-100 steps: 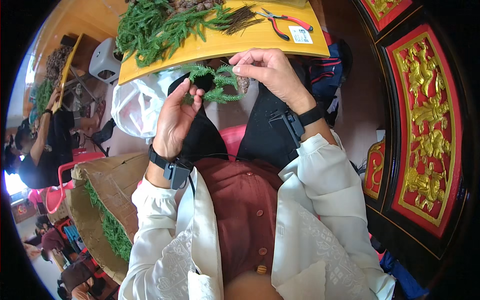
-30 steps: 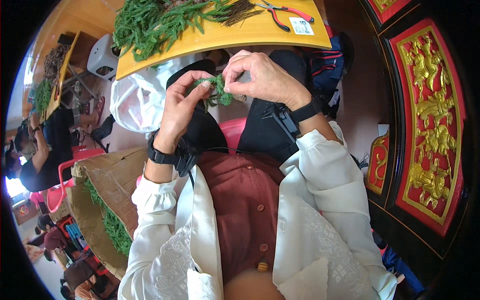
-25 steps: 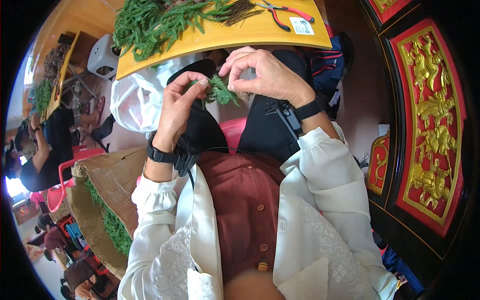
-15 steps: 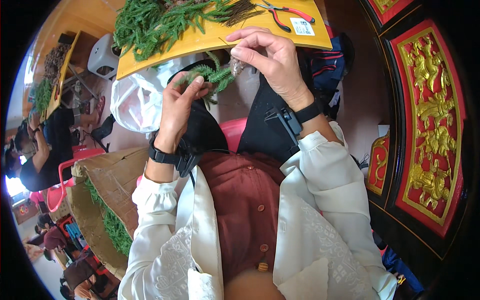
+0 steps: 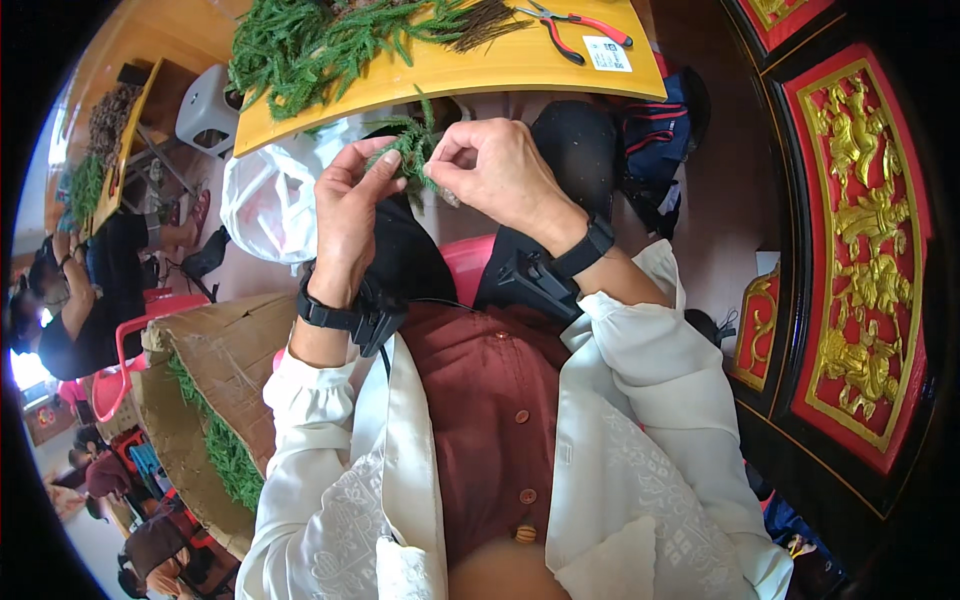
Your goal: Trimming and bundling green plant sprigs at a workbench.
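Observation:
My left hand [image 5: 347, 195] pinches a small green artificial pine sprig [image 5: 412, 152] between thumb and fingers, over my lap just in front of the table edge. Against the sprig's right side, my right hand [image 5: 512, 182] has its thumb and forefinger pressed together. What lies between those fingertips is hidden. Below them a brownish, pale-tipped pine cone [image 5: 447, 196] shows in part, close to the sprig; most of it is covered by the right hand.
The yellow table [image 5: 480, 72] bears heaped green sprigs [image 5: 290, 62], thin brown wires [image 5: 487, 25] and red-handled pliers [image 5: 567, 35]. A white plastic bag [image 5: 265, 205] hangs below it. At left stands a cardboard box [image 5: 215, 340] with greenery; a carved red-gold panel [image 5: 865, 250] is at right.
My right hand has come down and left from the table edge to the sprig, and the pine cone has moved with it. My left hand keeps nearly the same place.

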### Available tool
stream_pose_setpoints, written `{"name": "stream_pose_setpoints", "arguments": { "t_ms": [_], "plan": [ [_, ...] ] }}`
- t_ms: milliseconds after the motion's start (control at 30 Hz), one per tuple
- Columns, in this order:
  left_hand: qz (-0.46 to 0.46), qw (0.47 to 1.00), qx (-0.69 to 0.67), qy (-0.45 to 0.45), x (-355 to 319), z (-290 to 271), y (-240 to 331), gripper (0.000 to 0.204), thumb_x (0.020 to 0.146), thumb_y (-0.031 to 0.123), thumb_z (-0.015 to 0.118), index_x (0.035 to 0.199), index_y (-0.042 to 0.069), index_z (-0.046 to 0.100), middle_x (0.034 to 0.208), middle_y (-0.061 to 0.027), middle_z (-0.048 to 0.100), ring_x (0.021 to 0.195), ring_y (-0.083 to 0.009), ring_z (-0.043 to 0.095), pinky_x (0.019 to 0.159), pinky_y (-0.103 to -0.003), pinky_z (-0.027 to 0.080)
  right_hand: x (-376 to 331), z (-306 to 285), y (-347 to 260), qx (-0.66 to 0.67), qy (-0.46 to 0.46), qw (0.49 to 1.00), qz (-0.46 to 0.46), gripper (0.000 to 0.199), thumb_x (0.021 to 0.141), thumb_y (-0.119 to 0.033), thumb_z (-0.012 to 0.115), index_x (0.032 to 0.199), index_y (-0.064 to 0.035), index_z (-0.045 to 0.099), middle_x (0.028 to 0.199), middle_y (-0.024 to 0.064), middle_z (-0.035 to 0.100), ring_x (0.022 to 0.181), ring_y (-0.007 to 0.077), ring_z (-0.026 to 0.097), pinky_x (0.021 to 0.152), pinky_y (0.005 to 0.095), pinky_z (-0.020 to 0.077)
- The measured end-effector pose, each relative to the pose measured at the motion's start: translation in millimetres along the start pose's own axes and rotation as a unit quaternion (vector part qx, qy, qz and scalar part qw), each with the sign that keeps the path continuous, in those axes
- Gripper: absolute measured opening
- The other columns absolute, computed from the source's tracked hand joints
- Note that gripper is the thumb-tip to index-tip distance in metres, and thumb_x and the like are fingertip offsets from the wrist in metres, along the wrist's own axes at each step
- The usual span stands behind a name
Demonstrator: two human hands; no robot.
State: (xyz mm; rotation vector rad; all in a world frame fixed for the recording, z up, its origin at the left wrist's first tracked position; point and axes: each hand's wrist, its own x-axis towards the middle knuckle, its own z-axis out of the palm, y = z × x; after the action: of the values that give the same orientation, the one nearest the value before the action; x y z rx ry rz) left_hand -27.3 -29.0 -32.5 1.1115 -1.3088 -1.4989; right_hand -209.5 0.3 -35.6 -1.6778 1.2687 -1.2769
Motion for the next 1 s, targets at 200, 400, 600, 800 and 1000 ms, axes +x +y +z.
{"name": "stream_pose_setpoints", "arguments": {
  "t_ms": [200, 400, 600, 800, 1000],
  "plan": [
    [0.008, 0.999, -0.053, 0.011, -3, 6, 3, 0.022, 0.085, 0.001, 0.063, 0.106, 0.000, 0.061, 0.093, -0.0034, 0.065, 0.080, -0.0089, 0.060, 0.074, -0.022, 0.050, -2, 5, -3, -0.038, 0.021, 0.998, 0.045, 0.009, 0.076, -0.006, 0.067, 0.075, 0.0027, 0.065, 0.064, 0.0072, 0.066, 0.059, 0.0101, 0.063, 0.056, 0.0240, 0.0507],
    [0.016, 0.999, -0.046, 0.008, -2, 1, -3, 0.019, 0.085, 0.000, 0.063, 0.104, 0.000, 0.061, 0.093, -0.0048, 0.065, 0.080, -0.0099, 0.061, 0.075, -0.022, 0.050, -2, 5, -5, -0.008, 0.029, 0.998, 0.061, 0.009, 0.075, -0.006, 0.067, 0.075, 0.0033, 0.065, 0.064, 0.0074, 0.066, 0.059, 0.0093, 0.063, 0.056, 0.0236, 0.0506],
    [0.017, 0.999, -0.048, 0.004, -2, 2, -1, 0.017, 0.087, 0.003, 0.060, 0.104, -0.001, 0.060, 0.096, -0.0054, 0.064, 0.082, -0.0108, 0.061, 0.078, -0.024, 0.052, -1, 5, -2, -0.003, 0.039, 0.998, 0.050, 0.010, 0.075, -0.006, 0.067, 0.075, 0.0039, 0.065, 0.065, 0.0073, 0.066, 0.060, 0.0091, 0.063, 0.055, 0.0234, 0.0504],
    [-0.019, 0.991, -0.131, 0.023, -2, 6, 6, 0.017, 0.091, 0.008, 0.056, 0.106, 0.000, 0.059, 0.100, -0.0070, 0.063, 0.085, -0.0119, 0.061, 0.080, -0.026, 0.052, 0, 2, 0, -0.014, 0.037, 0.996, 0.077, 0.011, 0.076, -0.007, 0.067, 0.075, 0.0039, 0.065, 0.066, 0.0077, 0.067, 0.060, 0.0095, 0.064, 0.056, 0.0233, 0.0505],
    [-0.029, 0.989, -0.144, 0.001, -1, 5, 6, 0.021, 0.088, 0.006, 0.060, 0.108, 0.001, 0.058, 0.099, -0.0065, 0.064, 0.084, -0.0124, 0.061, 0.079, -0.025, 0.051, 0, 0, 0, -0.019, 0.034, 0.994, 0.098, 0.012, 0.075, -0.009, 0.068, 0.075, 0.0034, 0.067, 0.067, 0.0077, 0.067, 0.062, 0.0101, 0.064, 0.058, 0.0235, 0.0508]
  ]
}}
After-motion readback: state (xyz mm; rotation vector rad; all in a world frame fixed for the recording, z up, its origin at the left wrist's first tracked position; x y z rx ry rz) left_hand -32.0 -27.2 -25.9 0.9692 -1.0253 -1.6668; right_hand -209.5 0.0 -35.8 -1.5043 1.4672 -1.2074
